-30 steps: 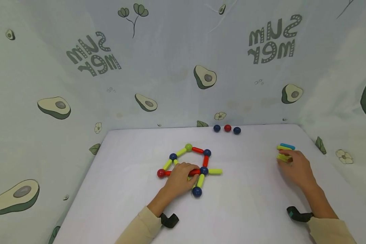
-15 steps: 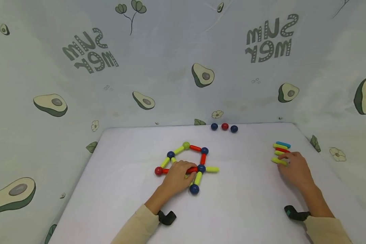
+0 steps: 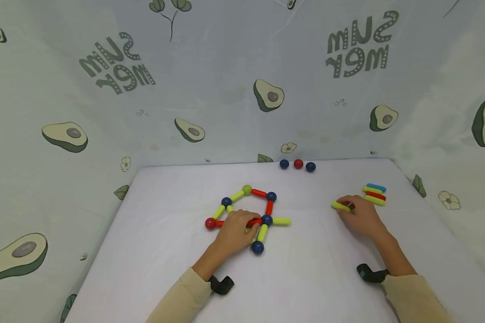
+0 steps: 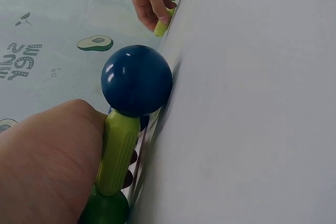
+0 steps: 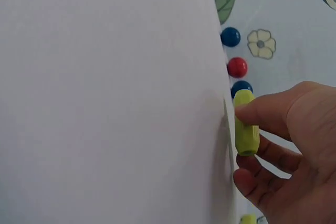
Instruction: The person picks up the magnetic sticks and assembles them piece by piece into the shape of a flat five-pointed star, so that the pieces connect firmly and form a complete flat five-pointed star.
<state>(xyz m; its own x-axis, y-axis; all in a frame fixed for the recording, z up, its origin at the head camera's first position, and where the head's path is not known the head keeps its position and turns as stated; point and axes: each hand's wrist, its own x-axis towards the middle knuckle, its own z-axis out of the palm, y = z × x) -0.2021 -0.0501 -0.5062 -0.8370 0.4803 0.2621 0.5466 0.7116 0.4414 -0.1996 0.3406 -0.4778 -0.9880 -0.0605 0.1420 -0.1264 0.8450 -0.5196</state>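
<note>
A flat frame of magnetic rods and balls lies on the white table. My left hand (image 3: 235, 231) rests over its middle and grips a red magnetic rod (image 3: 255, 221) between thumb and fingers, beside a blue ball (image 3: 267, 220). In the left wrist view, a front blue ball (image 4: 136, 81), a yellow-green rod (image 4: 118, 153) and a green ball (image 4: 106, 208) show near that hand. My right hand (image 3: 360, 216) pinches a loose yellow-green magnetic rod (image 5: 245, 129) between thumb and fingers, right of the frame. The left palm hides part of the frame.
Several spare rods, including a blue rod (image 3: 376, 187) and a red rod (image 3: 375, 196), lie side by side at the right. Two blue balls and a red ball (image 3: 298, 163) line the back edge of the table (image 3: 178, 278). A printed cloth (image 3: 222, 54) hangs behind.
My right hand has taken a yellow-green rod from the spare rods and carried it left toward the frame. The left hand stays in place on the frame.
</note>
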